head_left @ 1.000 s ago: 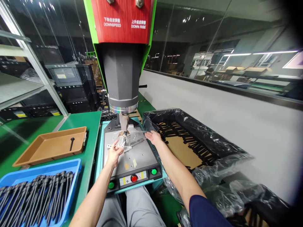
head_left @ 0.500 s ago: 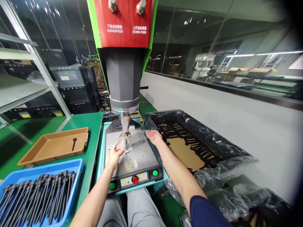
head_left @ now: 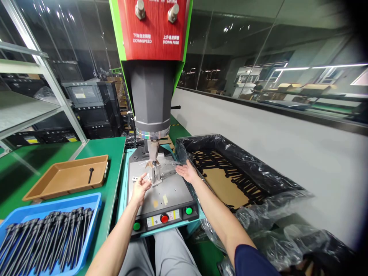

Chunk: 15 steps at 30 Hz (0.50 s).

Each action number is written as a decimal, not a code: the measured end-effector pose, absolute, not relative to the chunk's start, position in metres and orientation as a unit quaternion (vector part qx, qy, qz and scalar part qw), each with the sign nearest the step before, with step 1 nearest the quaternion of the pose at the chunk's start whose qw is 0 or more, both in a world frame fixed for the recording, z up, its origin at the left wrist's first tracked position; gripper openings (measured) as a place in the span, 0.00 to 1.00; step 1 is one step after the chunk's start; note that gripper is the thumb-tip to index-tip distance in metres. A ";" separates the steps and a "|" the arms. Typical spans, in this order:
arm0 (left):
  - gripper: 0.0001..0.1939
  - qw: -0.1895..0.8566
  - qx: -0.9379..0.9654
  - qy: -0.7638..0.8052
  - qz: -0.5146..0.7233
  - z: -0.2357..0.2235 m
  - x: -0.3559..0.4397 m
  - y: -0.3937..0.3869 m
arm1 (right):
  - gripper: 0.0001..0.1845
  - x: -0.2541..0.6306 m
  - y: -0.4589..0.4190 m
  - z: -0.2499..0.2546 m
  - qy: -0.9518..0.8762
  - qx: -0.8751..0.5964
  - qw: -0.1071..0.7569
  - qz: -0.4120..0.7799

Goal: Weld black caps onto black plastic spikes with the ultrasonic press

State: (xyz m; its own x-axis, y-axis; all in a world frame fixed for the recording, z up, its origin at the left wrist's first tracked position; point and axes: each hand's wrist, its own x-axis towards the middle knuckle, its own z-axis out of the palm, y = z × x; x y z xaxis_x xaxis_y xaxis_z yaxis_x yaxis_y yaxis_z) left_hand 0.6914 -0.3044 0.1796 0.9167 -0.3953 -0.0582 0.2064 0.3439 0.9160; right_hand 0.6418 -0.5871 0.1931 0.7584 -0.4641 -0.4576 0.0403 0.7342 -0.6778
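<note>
A big machine (head_left: 152,92) has a metal tip pointing down, and right below it a small metal holder (head_left: 156,175) grips a black part (head_left: 154,163), probably so the part stays straight under the tip. The clear plastic (head_left: 169,166) is in front of the machine, stretching from one hand toward the other, maybe so it lies flat by the part. The left hand (head_left: 140,190) seems to pinch its crinkly end between thumb and fingers. The right hand (head_left: 188,172) is loose, palm up and fingers straight, by the far end; I cannot tell if the plastic rests on them. Left of the machine, a green table (head_left: 112,149) has a blue tray (head_left: 97,205) full of black sticks (head_left: 48,241), likely close for easy reach. The plastic looks thin, shiny and see-through, with wrinkles near the left hand.
</note>
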 end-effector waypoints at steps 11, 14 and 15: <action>0.38 0.767 0.614 -0.045 -0.180 0.193 0.670 -0.282 | 0.19 0.587 -0.556 0.169 0.348 -0.407 0.816 -0.219; 0.35 0.728 0.677 -0.053 -0.096 0.180 0.653 -0.260 | 0.18 0.553 -0.546 0.147 0.342 -0.481 0.755 -0.284; 0.33 0.706 0.704 -0.054 -0.055 0.173 0.646 -0.251 | 0.20 0.541 -0.543 0.136 0.331 -0.550 0.700 -0.314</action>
